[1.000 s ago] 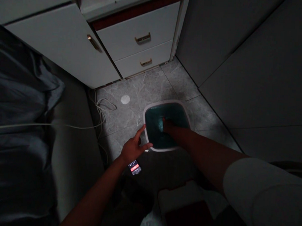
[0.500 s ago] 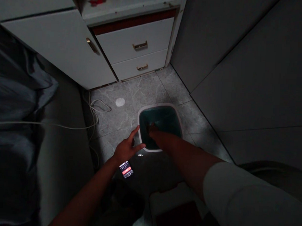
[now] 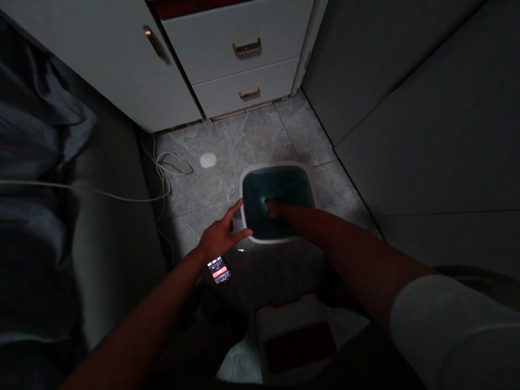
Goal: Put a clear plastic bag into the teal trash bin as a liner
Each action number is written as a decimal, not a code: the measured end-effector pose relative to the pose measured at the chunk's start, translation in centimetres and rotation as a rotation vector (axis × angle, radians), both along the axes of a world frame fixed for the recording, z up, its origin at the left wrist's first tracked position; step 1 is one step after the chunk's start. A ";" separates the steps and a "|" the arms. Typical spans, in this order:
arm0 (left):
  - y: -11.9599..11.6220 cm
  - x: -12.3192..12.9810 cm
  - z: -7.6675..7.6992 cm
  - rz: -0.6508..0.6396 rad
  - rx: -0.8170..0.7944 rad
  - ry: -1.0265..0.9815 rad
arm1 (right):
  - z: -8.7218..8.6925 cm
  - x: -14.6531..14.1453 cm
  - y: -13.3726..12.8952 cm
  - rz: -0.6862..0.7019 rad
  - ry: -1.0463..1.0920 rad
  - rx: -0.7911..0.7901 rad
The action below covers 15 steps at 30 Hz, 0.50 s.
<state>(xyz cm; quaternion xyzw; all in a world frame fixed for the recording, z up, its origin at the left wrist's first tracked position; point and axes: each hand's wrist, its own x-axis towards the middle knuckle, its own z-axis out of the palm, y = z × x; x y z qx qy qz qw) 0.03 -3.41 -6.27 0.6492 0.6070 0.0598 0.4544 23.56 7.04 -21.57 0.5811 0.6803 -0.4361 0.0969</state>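
A teal basin with a pale rim [image 3: 274,240] stands on the grey tiled floor. My left hand [image 3: 222,233] is at its left side, thumb and index finger spread and their tips touching the rim. Down inside the basin is my right hand [image 3: 275,209], its fingers dark and hard to make out; whether they hold anything cannot be seen. A lit phone [image 3: 219,271] showing a timer lies just below my left wrist.
White drawers [image 3: 250,74] and a cabinet door stand beyond the basin. A white cable [image 3: 166,171] coils on the floor at the left. Grey panels rise at the right. A white and red box [image 3: 299,340] is nearest me.
The view has tilted down, so the surroundings sit higher. My right hand has shifted slightly to the right inside the basin. My left hand stays at the rim.
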 end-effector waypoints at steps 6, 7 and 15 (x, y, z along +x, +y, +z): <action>0.1 -0.1 0.0 0.002 -0.008 -0.012 | -2.9 -2.2 0.1 0.226 -0.190 -0.033; 0.1 -0.2 0.0 0.003 -0.009 -0.012 | -3.4 -2.6 0.1 0.209 -0.218 -0.021; 0.0 -0.5 -0.7 -0.006 0.013 -0.030 | -5.6 -3.7 0.2 0.101 -0.199 0.018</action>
